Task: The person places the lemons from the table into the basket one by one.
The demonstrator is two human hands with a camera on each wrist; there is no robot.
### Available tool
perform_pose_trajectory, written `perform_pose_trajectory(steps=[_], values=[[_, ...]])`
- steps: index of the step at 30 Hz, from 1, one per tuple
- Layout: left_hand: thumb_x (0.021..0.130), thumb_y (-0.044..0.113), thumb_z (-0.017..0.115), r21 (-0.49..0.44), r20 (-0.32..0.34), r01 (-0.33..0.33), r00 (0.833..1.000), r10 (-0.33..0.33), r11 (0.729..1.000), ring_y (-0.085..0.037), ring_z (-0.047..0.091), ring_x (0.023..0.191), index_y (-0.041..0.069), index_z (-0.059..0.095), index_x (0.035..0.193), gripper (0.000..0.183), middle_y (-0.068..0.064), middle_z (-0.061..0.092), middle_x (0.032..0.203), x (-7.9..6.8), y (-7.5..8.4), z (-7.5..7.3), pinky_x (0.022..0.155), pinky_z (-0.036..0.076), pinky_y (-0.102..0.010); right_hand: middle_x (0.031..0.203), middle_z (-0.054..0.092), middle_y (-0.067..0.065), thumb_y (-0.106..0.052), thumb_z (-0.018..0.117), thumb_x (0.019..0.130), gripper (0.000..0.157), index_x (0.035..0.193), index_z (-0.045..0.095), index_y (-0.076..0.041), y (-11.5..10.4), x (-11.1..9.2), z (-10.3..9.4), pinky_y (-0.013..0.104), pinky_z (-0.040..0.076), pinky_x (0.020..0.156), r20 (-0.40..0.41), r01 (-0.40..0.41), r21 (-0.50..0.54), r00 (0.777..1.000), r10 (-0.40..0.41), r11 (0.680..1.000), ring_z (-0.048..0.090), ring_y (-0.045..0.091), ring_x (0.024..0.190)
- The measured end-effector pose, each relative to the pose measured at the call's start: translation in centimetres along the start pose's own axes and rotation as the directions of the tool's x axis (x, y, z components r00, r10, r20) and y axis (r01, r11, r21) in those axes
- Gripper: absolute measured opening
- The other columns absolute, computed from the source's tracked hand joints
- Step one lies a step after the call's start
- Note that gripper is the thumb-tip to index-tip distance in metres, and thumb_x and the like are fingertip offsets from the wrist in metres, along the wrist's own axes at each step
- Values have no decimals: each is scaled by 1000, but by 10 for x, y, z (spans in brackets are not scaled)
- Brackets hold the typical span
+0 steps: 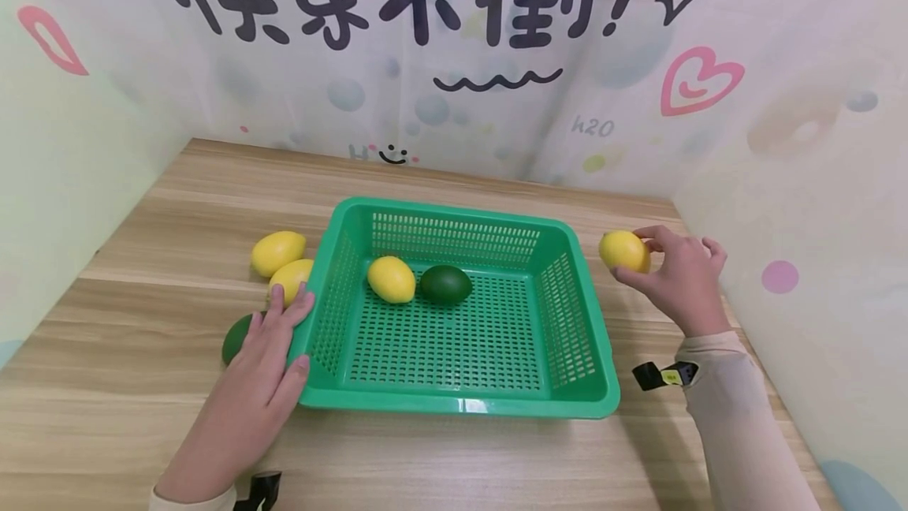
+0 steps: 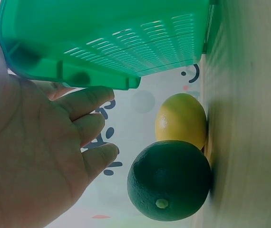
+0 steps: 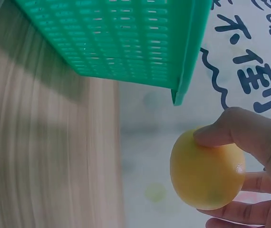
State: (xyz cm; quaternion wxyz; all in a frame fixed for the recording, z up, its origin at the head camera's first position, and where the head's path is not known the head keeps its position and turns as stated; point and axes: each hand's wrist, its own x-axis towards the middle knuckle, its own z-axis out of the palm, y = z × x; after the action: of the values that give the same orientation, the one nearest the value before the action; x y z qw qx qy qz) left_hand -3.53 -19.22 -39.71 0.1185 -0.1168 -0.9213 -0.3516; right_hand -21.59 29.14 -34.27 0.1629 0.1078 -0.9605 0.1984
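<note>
My right hand (image 1: 684,282) pinches a yellow lemon (image 1: 623,251) between thumb and fingers, off the table to the right of a green plastic basket (image 1: 461,404). In the right wrist view the lemon (image 3: 207,171) hangs clear of the basket wall. With its fingers extended, my left hand (image 1: 258,369) rests against the basket's left rim. Inside the basket a lemon (image 1: 392,280) lies beside a dark green oval fruit (image 1: 446,285). Beneath my left hand another dark green fruit (image 2: 169,180) sits on the table, partly hidden in the head view.
Two more lemons, a farther one (image 1: 279,253) and a nearer one (image 1: 289,281), lie left of the basket on the wooden table (image 1: 128,314). A printed cloth (image 1: 496,117) hangs behind the table, and pale walls flank both sides.
</note>
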Motion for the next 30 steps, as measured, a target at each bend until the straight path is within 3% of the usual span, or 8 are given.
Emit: perform_pose_trajectory(steps=[12, 30], values=[[106, 10, 47, -1, -7, -16, 1000, 16, 1000, -32, 9, 158, 7, 27, 162, 60, -13, 29, 167, 1, 0, -1, 128, 6, -46, 108, 70, 28, -23, 85, 78, 50, 119, 69, 0, -16, 7, -6, 69, 9, 111, -20, 30, 6, 999, -30, 1000, 54, 45, 103], [106, 9, 46, 10, -11, -15, 1000, 15, 1000, -33, 9, 158, 8, 25, 163, 60, -11, 28, 168, 0, -1, 1, 128, 6, -42, 107, 72, 23, -24, 86, 79, 49, 119, 70, -1, -40, 20, -7, 67, 8, 113, -27, 84, 26, 996, -83, 996, 55, 41, 107]])
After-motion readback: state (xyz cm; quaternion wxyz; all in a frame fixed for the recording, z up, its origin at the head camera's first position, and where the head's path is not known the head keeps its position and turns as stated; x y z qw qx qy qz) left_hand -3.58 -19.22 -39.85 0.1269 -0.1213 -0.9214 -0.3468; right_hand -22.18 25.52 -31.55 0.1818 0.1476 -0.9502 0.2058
